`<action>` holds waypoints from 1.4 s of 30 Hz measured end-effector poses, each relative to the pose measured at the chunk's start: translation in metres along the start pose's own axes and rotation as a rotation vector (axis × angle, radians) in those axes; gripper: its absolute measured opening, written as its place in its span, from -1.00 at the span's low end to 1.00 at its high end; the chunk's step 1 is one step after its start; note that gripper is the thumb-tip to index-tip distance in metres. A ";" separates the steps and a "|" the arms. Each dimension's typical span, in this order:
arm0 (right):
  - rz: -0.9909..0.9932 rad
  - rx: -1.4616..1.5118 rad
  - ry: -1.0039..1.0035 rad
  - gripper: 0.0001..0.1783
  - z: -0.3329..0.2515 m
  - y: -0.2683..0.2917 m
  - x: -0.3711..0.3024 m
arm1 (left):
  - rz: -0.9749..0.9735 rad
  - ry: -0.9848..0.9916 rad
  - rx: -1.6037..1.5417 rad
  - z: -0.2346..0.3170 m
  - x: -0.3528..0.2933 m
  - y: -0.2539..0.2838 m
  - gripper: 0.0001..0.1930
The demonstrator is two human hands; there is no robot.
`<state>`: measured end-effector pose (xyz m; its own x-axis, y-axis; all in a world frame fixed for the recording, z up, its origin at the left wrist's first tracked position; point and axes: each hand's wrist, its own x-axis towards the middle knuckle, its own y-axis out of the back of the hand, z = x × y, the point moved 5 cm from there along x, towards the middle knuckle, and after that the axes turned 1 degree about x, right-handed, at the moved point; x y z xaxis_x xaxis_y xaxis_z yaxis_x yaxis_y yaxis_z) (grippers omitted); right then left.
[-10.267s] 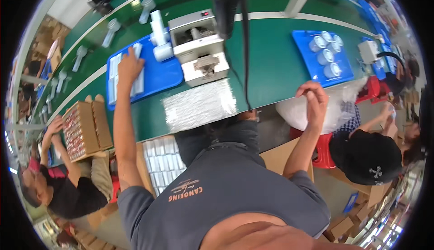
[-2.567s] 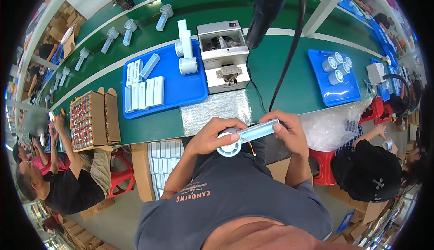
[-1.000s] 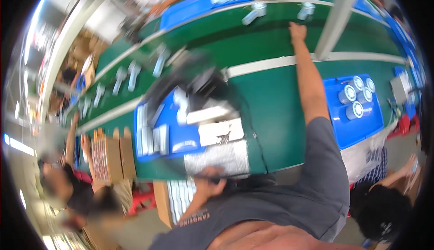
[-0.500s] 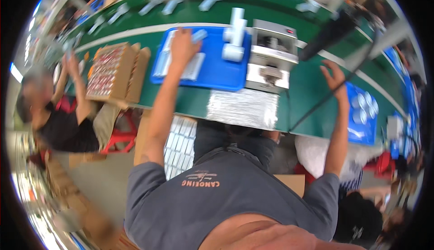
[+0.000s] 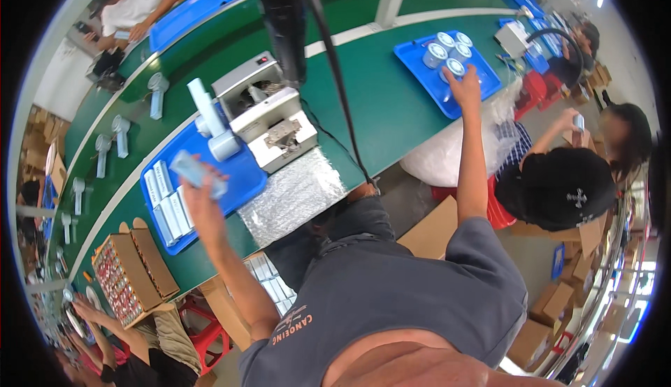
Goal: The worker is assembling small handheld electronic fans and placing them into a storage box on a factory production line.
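The left hand (image 5: 204, 209) pinches a pale blue oblong case (image 5: 187, 167) between thumb and fingers, holding it over the near side of the left blue tray (image 5: 244, 178), where more cases (image 5: 170, 212) lie in rows. Away to the right, the right hand (image 5: 466, 88) has thumb and fingers set around the nearest round fan head (image 5: 454, 67) in the right blue tray (image 5: 414, 64) — whether they grip it, I cannot tell. Between the trays stands a boxy pale machine (image 5: 260, 99), with a crinkled silvery sheet (image 5: 293, 197) just in front — both on the green bench (image 5: 370, 93).
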<state>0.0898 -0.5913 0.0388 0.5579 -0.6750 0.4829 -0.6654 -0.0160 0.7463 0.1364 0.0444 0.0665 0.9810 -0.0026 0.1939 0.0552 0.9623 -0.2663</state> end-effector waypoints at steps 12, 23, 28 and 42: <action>-0.638 1.757 0.422 -0.07 -0.115 0.093 -0.115 | 0.133 0.291 -0.416 -0.014 -0.061 -0.046 -0.55; -1.835 1.777 0.377 -0.13 -0.281 0.059 -0.245 | 0.018 0.287 -0.327 -0.003 -0.057 -0.089 -0.51; -1.817 1.739 0.353 -0.09 -0.284 0.049 -0.246 | -0.054 0.270 -0.197 -0.001 -0.059 -0.090 -0.51; -1.950 1.609 0.377 -0.20 -0.282 0.039 -0.246 | -0.063 0.258 -0.153 -0.002 -0.059 -0.093 -0.49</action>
<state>0.0666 -0.2184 0.0779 0.5847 0.7858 0.2015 0.7880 -0.4912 -0.3711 0.0734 -0.0451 0.0781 0.9885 -0.1487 -0.0270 0.1253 0.9062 -0.4039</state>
